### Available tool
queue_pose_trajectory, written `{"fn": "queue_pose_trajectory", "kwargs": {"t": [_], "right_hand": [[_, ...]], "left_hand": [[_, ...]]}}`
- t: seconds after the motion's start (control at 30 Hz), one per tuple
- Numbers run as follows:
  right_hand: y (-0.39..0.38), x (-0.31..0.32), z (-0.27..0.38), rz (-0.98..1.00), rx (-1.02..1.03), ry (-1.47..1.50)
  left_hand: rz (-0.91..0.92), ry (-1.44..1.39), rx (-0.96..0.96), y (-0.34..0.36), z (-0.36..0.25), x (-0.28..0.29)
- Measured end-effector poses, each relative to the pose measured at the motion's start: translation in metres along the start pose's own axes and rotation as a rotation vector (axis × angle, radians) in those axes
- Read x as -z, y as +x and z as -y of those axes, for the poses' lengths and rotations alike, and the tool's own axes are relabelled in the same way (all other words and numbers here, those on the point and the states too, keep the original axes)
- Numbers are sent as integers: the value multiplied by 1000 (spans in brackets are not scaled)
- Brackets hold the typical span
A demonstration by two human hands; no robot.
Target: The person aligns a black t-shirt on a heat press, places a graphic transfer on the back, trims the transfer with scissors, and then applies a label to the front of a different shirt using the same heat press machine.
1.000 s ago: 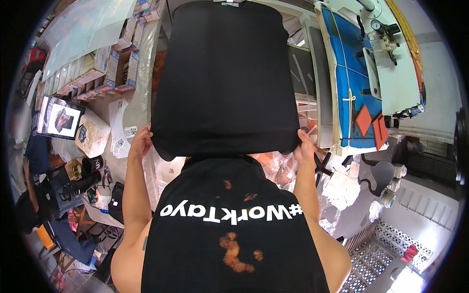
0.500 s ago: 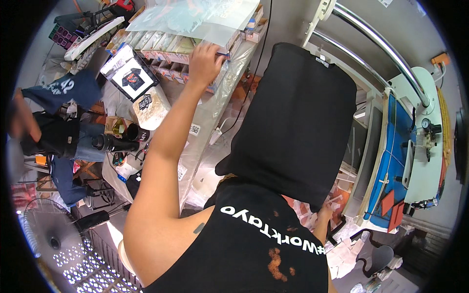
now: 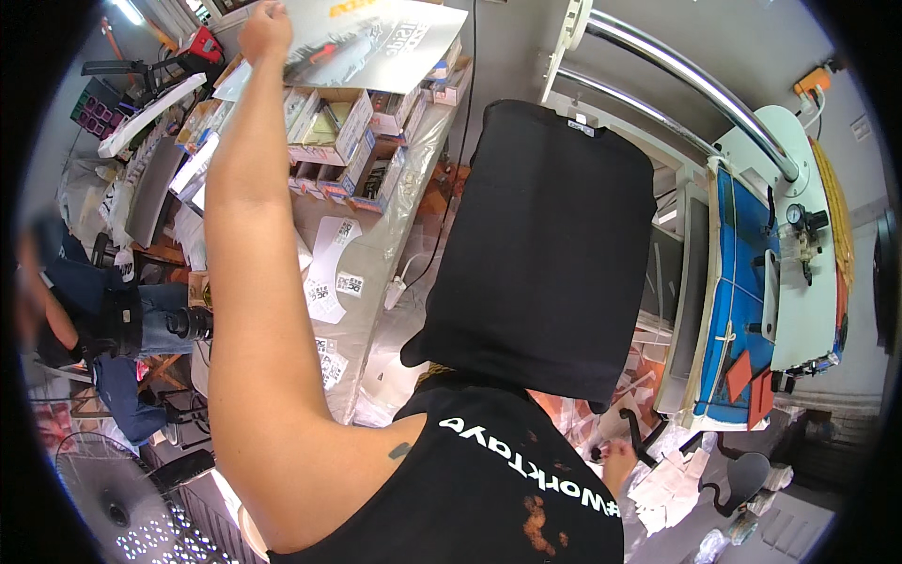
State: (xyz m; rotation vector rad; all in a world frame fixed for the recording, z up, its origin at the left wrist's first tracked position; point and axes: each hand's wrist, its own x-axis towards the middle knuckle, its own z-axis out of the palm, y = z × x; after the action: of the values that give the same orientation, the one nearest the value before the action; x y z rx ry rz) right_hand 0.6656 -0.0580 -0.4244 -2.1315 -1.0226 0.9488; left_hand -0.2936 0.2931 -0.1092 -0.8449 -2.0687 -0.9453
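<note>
My left hand (image 3: 266, 36) is raised at the far left, its fingers closed at the edge of a large printed film sheet (image 3: 399, 47). The sheet hangs tilted over open cardboard boxes (image 3: 329, 127). A black T-shirt (image 3: 545, 244) lies spread on the press platen in front of me, its neck label at the far end. Low on the right, my right hand (image 3: 617, 461) is beside a curved black handle (image 3: 639, 437), below the shirt's near right corner. Its fingers are small and partly hidden, so I cannot tell whether they grip anything.
A heat press with chrome bars (image 3: 695, 80) and a blue panel (image 3: 738, 310) stands on the right. On the left, a plastic-covered table (image 3: 376, 273) bears white label cut-outs (image 3: 329, 268). Another person (image 3: 85, 310) is farther left, above a fan (image 3: 113, 498).
My left hand has moved left and away from me, and the film sheet has tilted, uncovering more of the boxes. My right hand has dropped lower, away from the shirt's corner.
</note>
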Motion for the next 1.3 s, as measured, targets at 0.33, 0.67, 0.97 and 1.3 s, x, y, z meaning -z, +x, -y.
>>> {"fn": "queue_pose_trajectory", "kwargs": {"t": [0.33,0.67,0.97,1.3], "right_hand": [[22,159,303,-608,720,-462],[211,287,441,-963,920,-877],[253,328,445,-527,787,-882],[113,229,406,-584,987,-179]], "left_hand": [[-19,84,-789,-82,-118,145],[1326,-821,-1120,-329,-305,259],[1052,-457,-996,-510,-273,161],[1043,-781,-880,-502,-265,167]]}}
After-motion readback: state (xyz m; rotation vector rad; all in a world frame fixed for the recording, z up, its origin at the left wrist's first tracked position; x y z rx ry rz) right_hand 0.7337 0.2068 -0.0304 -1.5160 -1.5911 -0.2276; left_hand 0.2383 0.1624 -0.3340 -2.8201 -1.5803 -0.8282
